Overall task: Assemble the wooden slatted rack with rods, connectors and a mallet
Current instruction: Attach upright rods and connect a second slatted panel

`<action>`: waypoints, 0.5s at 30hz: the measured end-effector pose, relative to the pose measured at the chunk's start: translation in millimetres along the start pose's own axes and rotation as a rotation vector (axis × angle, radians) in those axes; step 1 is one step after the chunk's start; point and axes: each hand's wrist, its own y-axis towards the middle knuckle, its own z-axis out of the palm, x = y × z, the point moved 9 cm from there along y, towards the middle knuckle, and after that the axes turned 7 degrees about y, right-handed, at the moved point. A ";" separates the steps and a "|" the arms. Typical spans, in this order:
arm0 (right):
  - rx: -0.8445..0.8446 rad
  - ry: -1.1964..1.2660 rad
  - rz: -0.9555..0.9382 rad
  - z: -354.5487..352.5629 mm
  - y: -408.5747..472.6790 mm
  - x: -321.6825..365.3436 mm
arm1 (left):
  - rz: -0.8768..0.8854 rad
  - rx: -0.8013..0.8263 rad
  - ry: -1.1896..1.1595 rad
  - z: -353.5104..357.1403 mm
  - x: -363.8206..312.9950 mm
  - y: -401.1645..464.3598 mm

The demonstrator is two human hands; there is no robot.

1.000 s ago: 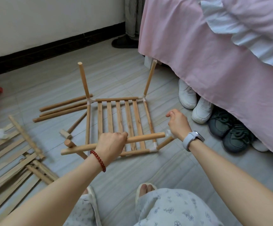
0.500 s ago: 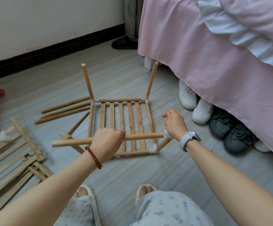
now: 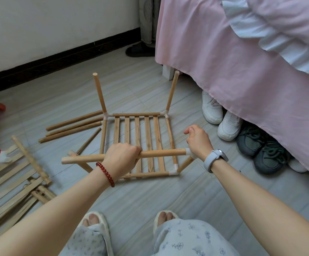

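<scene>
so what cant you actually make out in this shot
- Head view: whether the rod is seated in the white connector; the right hand covers the joint.
- The rack's near-left corner: the left hand and wrist hide it.
- The slat pile: cut off by the left edge.
- The mallet: not in view.
</scene>
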 end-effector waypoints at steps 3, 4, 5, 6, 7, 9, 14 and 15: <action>0.005 0.006 0.003 -0.9 1.8 -1.5 | -0.004 -0.018 0.016 -2.4 -0.5 3.2; 0.009 0.005 0.003 -0.7 2.1 -1.8 | -0.007 -0.023 0.019 -3.3 -0.6 4.1; 0.012 0.003 0.002 -0.5 2.4 -2.3 | -0.006 -0.024 0.020 -4.0 -0.9 4.8; 0.015 0.005 0.000 -0.4 2.5 -2.2 | -0.001 -0.024 0.019 -4.8 -0.9 5.4; 0.018 0.008 -0.003 -0.2 3.1 -2.6 | 0.008 -0.021 0.018 -4.8 -0.7 6.5; 0.025 0.017 -0.007 0.4 2.8 -3.0 | 0.021 -0.015 0.013 -5.1 1.0 8.2; 0.037 0.041 -0.020 7.2 0.3 3.1 | 0.035 0.048 -0.054 4.0 -0.5 14.5; 0.035 0.046 -0.021 8.7 0.7 4.8 | 0.037 0.054 -0.071 5.0 -1.0 15.5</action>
